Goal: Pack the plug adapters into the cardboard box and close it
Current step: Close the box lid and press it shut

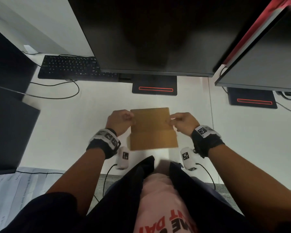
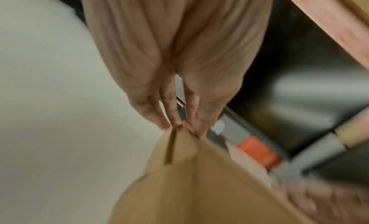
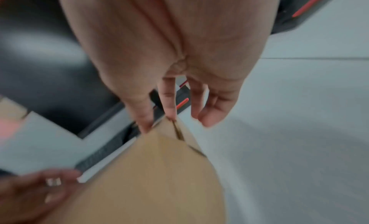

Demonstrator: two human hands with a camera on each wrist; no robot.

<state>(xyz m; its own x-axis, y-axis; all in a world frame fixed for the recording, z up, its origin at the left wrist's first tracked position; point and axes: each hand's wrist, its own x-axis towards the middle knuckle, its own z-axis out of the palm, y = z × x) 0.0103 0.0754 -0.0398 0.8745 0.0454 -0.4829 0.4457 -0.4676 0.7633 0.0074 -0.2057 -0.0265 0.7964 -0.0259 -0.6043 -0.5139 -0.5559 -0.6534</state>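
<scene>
A brown cardboard box (image 1: 151,128) sits on the white desk in front of me, its lid folded down over the top. My left hand (image 1: 123,119) pinches the box's far left corner (image 2: 179,129) with thumb and fingertips. My right hand (image 1: 176,121) pinches the far right corner (image 3: 167,124) the same way, its outer fingers hanging free. No plug adapters show in any view; the box's inside is hidden under the lid.
A black monitor (image 1: 149,34) on a stand with a red stripe (image 1: 154,86) rises just behind the box. A second monitor (image 1: 265,52) stands at the right, a black keyboard (image 1: 74,68) and cables at the back left, papers (image 1: 15,190) at the near left.
</scene>
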